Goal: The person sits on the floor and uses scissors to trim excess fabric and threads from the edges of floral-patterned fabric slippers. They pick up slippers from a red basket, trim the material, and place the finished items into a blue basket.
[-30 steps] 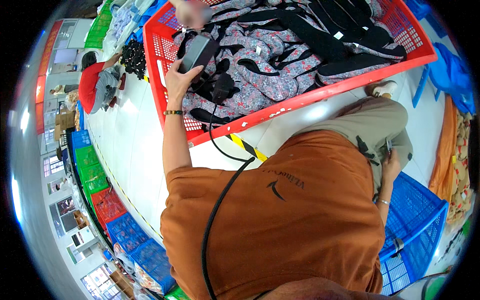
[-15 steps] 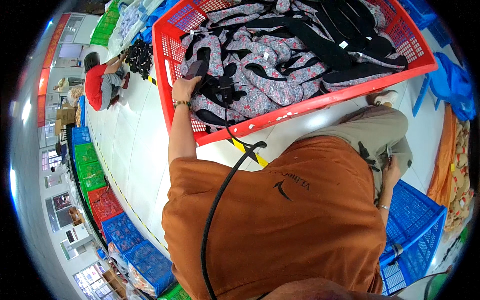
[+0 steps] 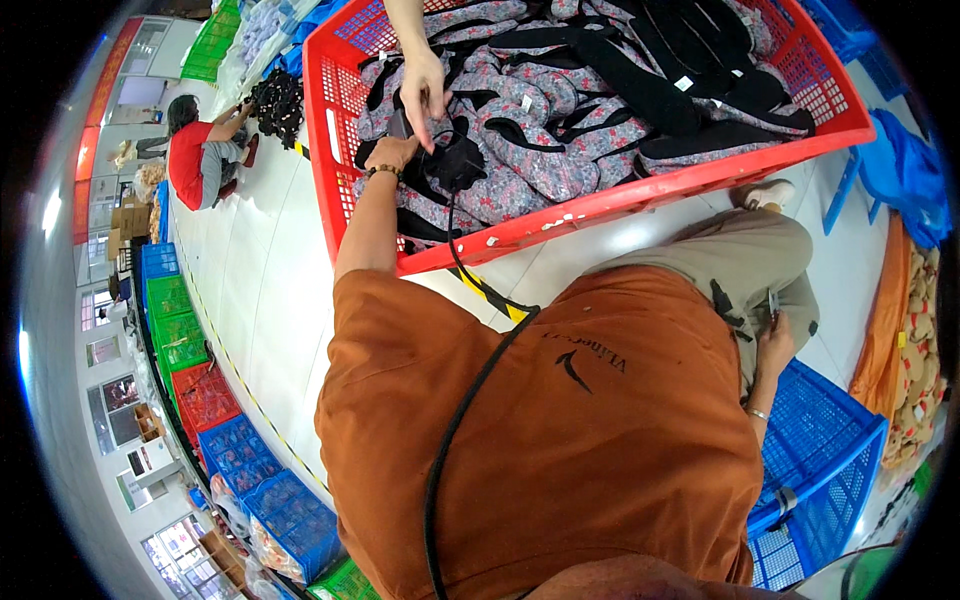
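Observation:
My left hand (image 3: 390,155) is at the left end of the red crate (image 3: 560,218), its fingers wrapped round a dark box-like device (image 3: 400,124). Next to it a black bundle with a cable (image 3: 460,165) lies on the slippers (image 3: 530,185), which have grey-pink floral fabric and black soles and linings. Another person's hand (image 3: 424,90) reaches down from the far side, fingertips close to the device and the cable; contact is hard to judge. By my knee, my right hand (image 3: 775,345) is closed on a small metal tool (image 3: 773,302), too small to name.
Blue crates (image 3: 815,430) stand beside my right side. Orange sheeting (image 3: 885,320) and blue plastic (image 3: 905,180) lie at the right. Colored crates (image 3: 205,400) line the left wall. A person in red (image 3: 205,150) squats by a dark heap (image 3: 278,108).
Another person's hand has come in from the far side over the crate. My left hand has shifted slightly right, with the dark device still in it. My right hand stays by my knee.

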Tool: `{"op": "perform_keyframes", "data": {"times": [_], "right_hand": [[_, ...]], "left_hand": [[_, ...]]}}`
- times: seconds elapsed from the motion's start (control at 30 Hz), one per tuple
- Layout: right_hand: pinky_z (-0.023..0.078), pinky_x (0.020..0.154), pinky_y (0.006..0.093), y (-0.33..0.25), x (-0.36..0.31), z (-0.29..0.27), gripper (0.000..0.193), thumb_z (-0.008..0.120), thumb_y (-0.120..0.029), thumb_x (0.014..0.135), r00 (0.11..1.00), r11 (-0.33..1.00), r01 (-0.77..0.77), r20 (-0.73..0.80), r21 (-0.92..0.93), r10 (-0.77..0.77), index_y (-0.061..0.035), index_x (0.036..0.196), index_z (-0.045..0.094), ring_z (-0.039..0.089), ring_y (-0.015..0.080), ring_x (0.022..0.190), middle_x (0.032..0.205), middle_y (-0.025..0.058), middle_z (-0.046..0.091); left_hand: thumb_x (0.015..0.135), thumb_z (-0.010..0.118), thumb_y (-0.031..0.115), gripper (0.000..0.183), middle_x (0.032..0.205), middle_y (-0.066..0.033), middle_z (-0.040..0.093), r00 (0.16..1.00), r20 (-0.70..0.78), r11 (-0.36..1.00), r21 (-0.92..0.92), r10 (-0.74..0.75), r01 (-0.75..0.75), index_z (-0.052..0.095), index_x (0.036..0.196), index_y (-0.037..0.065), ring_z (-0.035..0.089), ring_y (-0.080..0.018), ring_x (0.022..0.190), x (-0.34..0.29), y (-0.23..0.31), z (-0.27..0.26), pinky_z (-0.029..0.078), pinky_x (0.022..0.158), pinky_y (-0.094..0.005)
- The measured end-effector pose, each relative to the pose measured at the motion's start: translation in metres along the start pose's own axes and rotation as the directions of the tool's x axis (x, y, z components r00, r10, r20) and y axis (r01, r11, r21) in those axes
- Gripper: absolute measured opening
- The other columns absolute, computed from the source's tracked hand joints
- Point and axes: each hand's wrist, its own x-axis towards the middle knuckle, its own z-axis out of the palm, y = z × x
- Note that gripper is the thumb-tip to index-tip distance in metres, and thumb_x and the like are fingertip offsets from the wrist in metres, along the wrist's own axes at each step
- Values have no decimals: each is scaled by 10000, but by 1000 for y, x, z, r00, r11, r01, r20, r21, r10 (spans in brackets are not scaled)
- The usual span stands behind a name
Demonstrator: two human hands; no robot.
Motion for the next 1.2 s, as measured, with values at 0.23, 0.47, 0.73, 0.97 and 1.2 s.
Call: {"op": "perform_keyframes", "data": {"times": [0.23,0.47,0.73,0.97,1.2], "right_hand": [[460,618,459,-5,-1,-2,203,507,-202,880,999,1000,20,-47,0,-20,-77,1020,584,587,405,753,869,202,616],[452,627,475,-11,-4,-10,221,482,-159,872,983,983,-130,115,-130,145,-88,1070,549,579,408,771,880,208,610],[448,647,458,-17,1,-12,192,505,-113,841,992,995,-99,85,10,98,-69,1023,549,570,404,803,917,204,600],[438,633,446,-26,7,-16,153,540,-66,806,996,995,-85,35,44,83,-53,957,563,565,400,779,856,210,592],[459,652,435,-18,7,-11,173,522,-49,817,999,996,-38,4,75,38,-49,984,570,583,391,794,894,199,614]], "left_hand": [[680,663,406,480,1037,-186,626,980,-104,980,122,169,-156,648,971,25,601,-347,978,-27,-5,-11,487,807,-416],[616,749,280,319,783,-168,642,702,495,708,221,512,-671,660,803,38,629,-302,742,-119,-12,-42,486,628,-363],[747,651,120,105,603,-83,509,265,289,376,-454,920,-808,591,746,34,463,-204,510,-241,52,-87,375,491,-306],[796,638,177,149,694,-50,564,-195,214,27,-735,957,-677,608,850,41,539,-144,581,-275,137,-71,409,510,-270],[808,626,192,166,694,-55,568,-632,119,-269,-833,766,-483,588,820,32,559,-175,602,-306,221,-97,419,522,-284]]}}
